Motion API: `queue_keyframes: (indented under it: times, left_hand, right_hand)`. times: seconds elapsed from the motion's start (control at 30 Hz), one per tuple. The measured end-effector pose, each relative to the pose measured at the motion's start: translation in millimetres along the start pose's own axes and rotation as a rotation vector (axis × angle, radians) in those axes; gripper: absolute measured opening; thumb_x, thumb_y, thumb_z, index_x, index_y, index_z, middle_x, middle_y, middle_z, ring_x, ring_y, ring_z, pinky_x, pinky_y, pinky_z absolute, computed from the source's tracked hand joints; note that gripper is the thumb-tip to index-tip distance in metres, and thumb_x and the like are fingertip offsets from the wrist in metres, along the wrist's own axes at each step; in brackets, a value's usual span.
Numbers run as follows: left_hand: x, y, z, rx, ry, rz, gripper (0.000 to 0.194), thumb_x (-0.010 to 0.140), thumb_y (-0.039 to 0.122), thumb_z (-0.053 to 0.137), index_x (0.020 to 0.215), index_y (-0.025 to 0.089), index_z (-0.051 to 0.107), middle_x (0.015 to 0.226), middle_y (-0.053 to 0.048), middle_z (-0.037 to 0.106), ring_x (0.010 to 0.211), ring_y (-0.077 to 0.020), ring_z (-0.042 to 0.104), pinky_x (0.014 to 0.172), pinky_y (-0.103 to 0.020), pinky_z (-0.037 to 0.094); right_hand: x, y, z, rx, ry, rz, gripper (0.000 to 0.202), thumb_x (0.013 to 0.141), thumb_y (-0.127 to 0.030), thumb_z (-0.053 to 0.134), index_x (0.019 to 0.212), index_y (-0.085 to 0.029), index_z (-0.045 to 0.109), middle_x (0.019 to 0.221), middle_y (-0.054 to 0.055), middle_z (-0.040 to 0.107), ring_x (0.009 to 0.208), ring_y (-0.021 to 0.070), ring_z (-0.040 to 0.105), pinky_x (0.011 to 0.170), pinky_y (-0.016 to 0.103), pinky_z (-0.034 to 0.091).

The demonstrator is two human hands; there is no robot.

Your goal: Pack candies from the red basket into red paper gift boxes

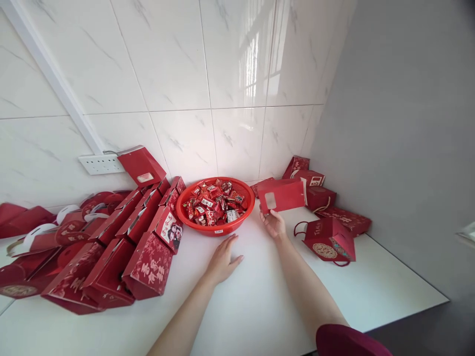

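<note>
My right hand [273, 225] grips the lower left corner of a red paper gift box [285, 195], raised a little above the white tabletop. A pale rectangle marks the box's near face, and its right end looks unfolded. Just in front of a red plastic basket [217, 231], my left hand [222, 261] hovers with nothing in it, thumb apart from the fingers. Wrapped candies [213, 202], mostly red, fill the basket.
Rows of red gift boxes [148, 267] stand on the left, with rounded-handled boxes [67, 232] beyond. Another box [143, 165] lies on top near a wall socket [102, 164]. At right, a corded gift box [328, 241] lies before several others, beside a grey panel [401, 148].
</note>
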State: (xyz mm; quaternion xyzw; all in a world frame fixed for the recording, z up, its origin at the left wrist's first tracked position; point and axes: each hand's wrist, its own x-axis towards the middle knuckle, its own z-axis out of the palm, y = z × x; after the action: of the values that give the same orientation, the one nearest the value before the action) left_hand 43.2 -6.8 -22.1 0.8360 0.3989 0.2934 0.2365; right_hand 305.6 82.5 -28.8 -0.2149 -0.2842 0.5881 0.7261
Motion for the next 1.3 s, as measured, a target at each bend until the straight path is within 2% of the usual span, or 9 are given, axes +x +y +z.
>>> queue_keyframes:
  times: [0.13, 0.33, 0.43, 0.53, 0.67, 0.8, 1.03, 1.2, 1.3]
  left_hand:
    - [-14, 1, -8.2, -0.140, 0.174, 0.038, 0.070, 0.096, 0.046, 0.047, 0.154, 0.024, 0.013, 0.158, -0.014, 0.025, 0.146, -0.0285, 0.025, 0.117, -0.051, 0.025]
    - [-39, 13, -21.3, -0.318, 0.332, 0.088, 0.073, 0.095, 0.060, 0.036, 0.154, 0.021, 0.016, 0.154, -0.017, 0.029, 0.142, -0.0337, 0.030, 0.112, -0.055, 0.029]
    - [-44, 18, -22.4, -0.363, 0.368, 0.098, 0.084, 0.088, 0.065, 0.048, 0.153, 0.020, 0.019, 0.152, -0.018, 0.032, 0.140, -0.0356, 0.034, 0.112, -0.054, 0.031]
    - [-43, 18, -23.7, -0.376, 0.412, 0.094, 0.086, 0.084, 0.054, 0.064, 0.151, 0.020, 0.021, 0.148, -0.019, 0.039, 0.135, -0.0349, 0.041, 0.108, -0.051, 0.037]
    - [-38, 17, -32.6, -0.365, 0.507, 0.128, 0.072, 0.089, 0.054, 0.056, 0.147, 0.019, 0.030, 0.144, -0.019, 0.042, 0.134, -0.0337, 0.042, 0.108, -0.052, 0.037]
    - [-37, 23, -43.6, -0.336, 0.608, 0.181, 0.056, 0.088, 0.057, 0.053, 0.128, 0.017, 0.048, 0.142, -0.019, 0.043, 0.133, -0.0350, 0.042, 0.108, -0.053, 0.035]
    - [-42, 47, -48.6, -0.311, 0.738, 0.190, 0.050, 0.090, 0.038, 0.058, 0.132, 0.019, 0.040, 0.137, -0.018, 0.047, 0.125, -0.0302, 0.050, 0.103, -0.049, 0.043]
    - [-49, 66, -57.3, -0.215, 0.786, 0.216, 0.019, 0.090, 0.029, 0.056, 0.106, 0.022, 0.047, 0.123, -0.013, 0.054, 0.115, -0.0276, 0.056, 0.099, -0.049, 0.044]
    - [-53, 68, -64.2, -0.179, 0.742, 0.177, 0.007, 0.092, 0.026, 0.053, 0.092, 0.021, 0.048, 0.114, -0.010, 0.057, 0.110, -0.0267, 0.056, 0.094, -0.047, 0.045]
  right_hand:
    - [-40, -1, 7, -0.141, -0.140, 0.095, 0.032, 0.063, -0.025, 0.063, 0.095, -0.023, 0.064, 0.104, 0.002, 0.072, 0.101, 0.0246, 0.067, 0.086, 0.042, 0.056]
    - [-94, -2, 23, -0.421, -0.374, 0.232, 0.044, 0.065, -0.027, 0.070, 0.108, -0.020, 0.065, 0.111, 0.007, 0.071, 0.104, 0.0300, 0.065, 0.092, 0.048, 0.051]
    - [-113, -2, 38, -0.550, -0.468, 0.247, 0.066, 0.062, -0.024, 0.081, 0.124, -0.022, 0.059, 0.127, 0.008, 0.063, 0.118, 0.0292, 0.058, 0.104, 0.047, 0.043]
    - [-129, 0, 50, -0.816, -0.544, 0.131, 0.071, 0.073, -0.033, 0.079, 0.137, -0.024, 0.050, 0.140, 0.009, 0.053, 0.129, 0.0278, 0.048, 0.112, 0.047, 0.034]
    - [-140, -3, 55, -1.200, -0.596, -0.028, 0.067, 0.086, -0.044, 0.065, 0.145, -0.024, 0.040, 0.142, 0.012, 0.050, 0.129, 0.0286, 0.048, 0.109, 0.048, 0.038]
    - [-141, -9, 53, -1.252, -0.599, -0.144, 0.035, 0.098, -0.039, 0.045, 0.127, -0.024, 0.057, 0.122, 0.010, 0.063, 0.111, 0.0245, 0.060, 0.096, 0.042, 0.047]
    - [-152, -8, 71, -1.206, -0.568, -0.291, 0.019, 0.097, -0.034, 0.046, 0.100, -0.022, 0.060, 0.111, 0.010, 0.061, 0.105, 0.0231, 0.059, 0.094, 0.038, 0.048]
    - [-168, -9, 91, -1.223, -0.526, -0.467, 0.011, 0.094, -0.027, 0.051, 0.103, -0.022, 0.056, 0.122, 0.013, 0.055, 0.112, 0.0246, 0.056, 0.093, 0.040, 0.049]
    - [-174, -32, 88, -1.449, -0.523, -0.612, 0.017, 0.091, -0.025, 0.055, 0.108, -0.024, 0.057, 0.129, 0.013, 0.054, 0.117, 0.0269, 0.054, 0.100, 0.046, 0.044]
